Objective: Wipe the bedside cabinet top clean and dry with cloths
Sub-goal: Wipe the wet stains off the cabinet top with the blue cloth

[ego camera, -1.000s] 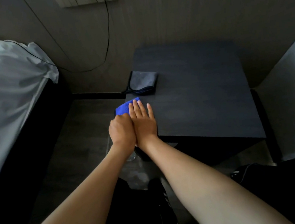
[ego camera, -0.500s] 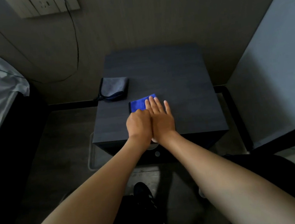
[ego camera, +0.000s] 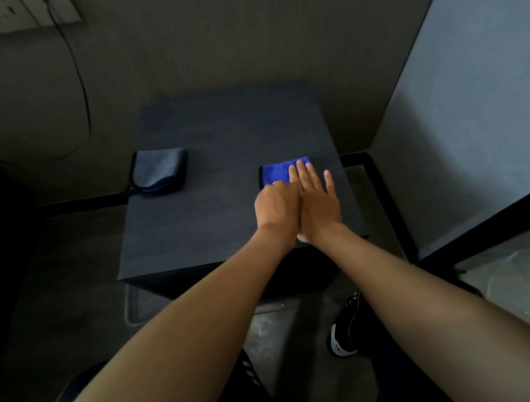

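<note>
Near the middle of the frame, the right hand (ego camera: 318, 204) lies flat with straight fingers pressing the blue cloth (ego camera: 278, 172) onto the right side of the dark bedside cabinet tabletop (ego camera: 223, 133), and the left hand (ego camera: 276, 209) sits beside it, touching it, with fingers curled on the cloth's near edge. This looks like the wet wiping step, so next the cloth should slide over the parts not wiped. Farther back, at the tabletop's left edge, a folded gray cloth (ego camera: 159, 170) waits, likely for drying.
</note>
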The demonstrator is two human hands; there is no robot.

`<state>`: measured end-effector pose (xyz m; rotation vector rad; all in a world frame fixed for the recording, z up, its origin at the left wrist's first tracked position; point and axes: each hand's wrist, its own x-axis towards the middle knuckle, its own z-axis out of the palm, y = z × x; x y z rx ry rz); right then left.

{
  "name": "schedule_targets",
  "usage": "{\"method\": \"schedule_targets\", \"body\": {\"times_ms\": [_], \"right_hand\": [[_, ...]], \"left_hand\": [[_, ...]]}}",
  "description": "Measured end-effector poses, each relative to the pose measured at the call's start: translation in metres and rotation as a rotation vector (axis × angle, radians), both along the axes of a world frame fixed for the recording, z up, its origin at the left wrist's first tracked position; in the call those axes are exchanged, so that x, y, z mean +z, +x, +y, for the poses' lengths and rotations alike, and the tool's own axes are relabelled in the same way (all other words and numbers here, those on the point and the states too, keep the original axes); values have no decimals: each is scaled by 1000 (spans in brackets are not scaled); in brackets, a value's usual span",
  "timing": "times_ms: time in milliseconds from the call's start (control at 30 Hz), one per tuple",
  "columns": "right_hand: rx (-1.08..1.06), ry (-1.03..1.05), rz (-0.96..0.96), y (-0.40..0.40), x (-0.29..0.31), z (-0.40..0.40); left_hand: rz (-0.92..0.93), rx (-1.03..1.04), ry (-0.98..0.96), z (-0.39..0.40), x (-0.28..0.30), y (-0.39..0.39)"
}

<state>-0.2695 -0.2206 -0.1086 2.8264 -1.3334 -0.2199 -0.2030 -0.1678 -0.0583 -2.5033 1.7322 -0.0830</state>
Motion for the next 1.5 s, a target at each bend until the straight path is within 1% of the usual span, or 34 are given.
{"method": "schedule_targets", "body": {"times_ms": [167,300,467,700,767,900,967,1033,1067,1133,1200,1267,1367,1433,1500], "right_hand": [[-47,-6,19,-17,1,-22],[-101,6,-40,-20,0,-35],[-198,8,-188,-4,-7,-43],[-170,-3,-188,22,-7,-40],[-161,17,-189,34,-6,-35],[-120,38,-200,63,-5,-19],[-98,51,-203,78,-6,-9],[-80,59,-208,92,-6,1],[-71,63,-209,99,-6,5],[-51,67,-210,112,-7,14],[-27,69,-211,125,-7,23],[-8,79,-213,138,-6,32],[16,84,-217,156,-5,46],[30,86,-218,167,-6,55],[48,95,-215,179,-7,64]], "left_hand": [[-9,-59,-24,-23,-1,-12],[65,-100,-27,-39,1,-5],[195,-162,-88,-55,0,42],[259,-115,-225,-39,-12,97],[270,-71,-249,-32,-11,105],[300,87,-293,-14,-5,136],[266,128,-336,0,-4,156],[184,176,-390,15,-3,176],[139,228,-389,23,-3,185],[97,363,-311,40,-5,202],[120,452,-220,55,-9,215],[158,489,-193,68,-12,223],[163,442,-182,80,-11,229],[181,449,-235,86,-6,235],[251,540,-324,91,4,243]]}}
